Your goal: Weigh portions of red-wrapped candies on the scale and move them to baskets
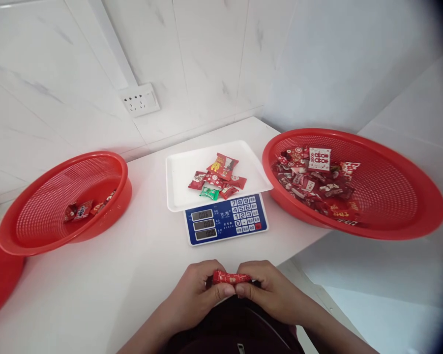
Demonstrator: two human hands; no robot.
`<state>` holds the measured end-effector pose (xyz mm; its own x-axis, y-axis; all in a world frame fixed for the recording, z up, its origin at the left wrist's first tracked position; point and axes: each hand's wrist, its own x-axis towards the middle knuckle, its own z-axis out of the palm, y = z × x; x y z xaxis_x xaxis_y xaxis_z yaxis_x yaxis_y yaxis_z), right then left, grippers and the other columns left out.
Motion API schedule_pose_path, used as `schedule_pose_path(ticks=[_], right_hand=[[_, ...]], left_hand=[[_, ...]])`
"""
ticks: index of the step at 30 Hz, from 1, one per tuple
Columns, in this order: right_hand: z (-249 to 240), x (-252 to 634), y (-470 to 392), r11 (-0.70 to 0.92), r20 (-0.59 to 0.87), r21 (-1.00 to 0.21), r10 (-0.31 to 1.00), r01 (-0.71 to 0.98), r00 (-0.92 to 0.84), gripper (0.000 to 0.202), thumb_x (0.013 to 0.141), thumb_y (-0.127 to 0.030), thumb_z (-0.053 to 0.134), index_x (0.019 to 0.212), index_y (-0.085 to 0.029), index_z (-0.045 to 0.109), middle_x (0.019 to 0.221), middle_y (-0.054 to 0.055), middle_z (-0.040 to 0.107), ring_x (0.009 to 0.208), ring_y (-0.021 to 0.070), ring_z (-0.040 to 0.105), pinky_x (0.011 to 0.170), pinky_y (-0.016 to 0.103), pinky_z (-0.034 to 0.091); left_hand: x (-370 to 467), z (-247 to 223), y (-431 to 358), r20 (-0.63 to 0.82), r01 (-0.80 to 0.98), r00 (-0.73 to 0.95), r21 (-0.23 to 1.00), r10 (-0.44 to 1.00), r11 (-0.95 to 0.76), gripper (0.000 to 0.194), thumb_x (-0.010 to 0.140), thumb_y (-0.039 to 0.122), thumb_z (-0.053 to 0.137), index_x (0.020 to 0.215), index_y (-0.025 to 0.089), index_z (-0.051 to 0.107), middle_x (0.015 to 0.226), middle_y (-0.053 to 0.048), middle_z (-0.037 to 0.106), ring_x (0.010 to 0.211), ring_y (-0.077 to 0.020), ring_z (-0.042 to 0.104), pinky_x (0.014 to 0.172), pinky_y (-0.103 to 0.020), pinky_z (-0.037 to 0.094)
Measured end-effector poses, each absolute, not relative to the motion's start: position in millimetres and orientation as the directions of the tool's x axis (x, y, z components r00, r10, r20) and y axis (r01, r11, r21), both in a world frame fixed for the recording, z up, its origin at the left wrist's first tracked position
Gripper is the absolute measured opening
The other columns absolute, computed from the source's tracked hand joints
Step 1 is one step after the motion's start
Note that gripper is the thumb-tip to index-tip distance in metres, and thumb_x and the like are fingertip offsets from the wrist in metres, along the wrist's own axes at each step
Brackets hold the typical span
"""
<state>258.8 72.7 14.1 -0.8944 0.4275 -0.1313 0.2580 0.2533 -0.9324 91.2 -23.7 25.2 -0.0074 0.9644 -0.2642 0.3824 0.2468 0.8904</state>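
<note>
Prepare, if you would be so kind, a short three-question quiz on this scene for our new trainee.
1. True or false: the left hand and the right hand both hold the red packet.
2. Multiple choice: where does the green packet lie?
A) on the keypad
B) on the white tray
C) on the tabletop
3. Short answer: which shows more packets, the right mesh basket or the left mesh basket, as seen either side of the scale?

Key: 1. True. 2. B. 3. The right mesh basket.
</note>
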Motion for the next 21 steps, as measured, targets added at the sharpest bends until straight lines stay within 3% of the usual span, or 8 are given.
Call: schedule_pose_path(ticks=[9, 17, 21], right_hand=[[15.5, 255.1, 72.8, 0.273, -0.114, -0.929, 0.431, 0.249, -0.895, 0.035, 0.084, -0.044, 0.049, 0.062, -0.018, 0.05, 0.062, -0.003, 0.05, 0.059, 0.0101, 0.045, 0.057, 0.022, 0.036], [21.9, 251.7, 72.3, 0.251, -0.147, -0.925, 0.453, 0.284, -0.879, 0.036, 0.084, -0.043, 0.05, 0.058, -0.018, 0.046, 0.059, -0.003, 0.047, 0.057, 0.0103, 0.044, 0.055, 0.021, 0.035], [23.6, 249.8, 71.7, 0.268, -0.157, -0.917, 0.44, 0.297, -0.884, 0.035, 0.085, -0.044, 0.047, 0.062, -0.018, 0.049, 0.062, -0.002, 0.049, 0.06, 0.0109, 0.044, 0.057, 0.022, 0.035]], left_hand=[[91.5, 23.2, -24.6, -0.158, 0.423, -0.059, 0.891, 0.986, 0.168, 0.037, 0.085, 0.047, 0.047, 0.064, 0.018, 0.055, 0.065, 0.0, 0.055, 0.061, -0.0125, 0.049, 0.058, -0.022, 0.037], [87.5, 25.2, -23.1, -0.246, 0.388, -0.064, 0.887, 0.967, 0.251, 0.041, 0.079, 0.053, 0.052, 0.059, 0.018, 0.043, 0.058, 0.005, 0.04, 0.056, -0.01, 0.034, 0.051, -0.022, 0.027], [86.4, 27.6, -23.7, -0.226, 0.385, -0.053, 0.894, 0.973, 0.229, 0.041, 0.083, 0.049, 0.047, 0.057, 0.018, 0.043, 0.058, 0.004, 0.041, 0.056, -0.0103, 0.038, 0.053, -0.022, 0.028]])
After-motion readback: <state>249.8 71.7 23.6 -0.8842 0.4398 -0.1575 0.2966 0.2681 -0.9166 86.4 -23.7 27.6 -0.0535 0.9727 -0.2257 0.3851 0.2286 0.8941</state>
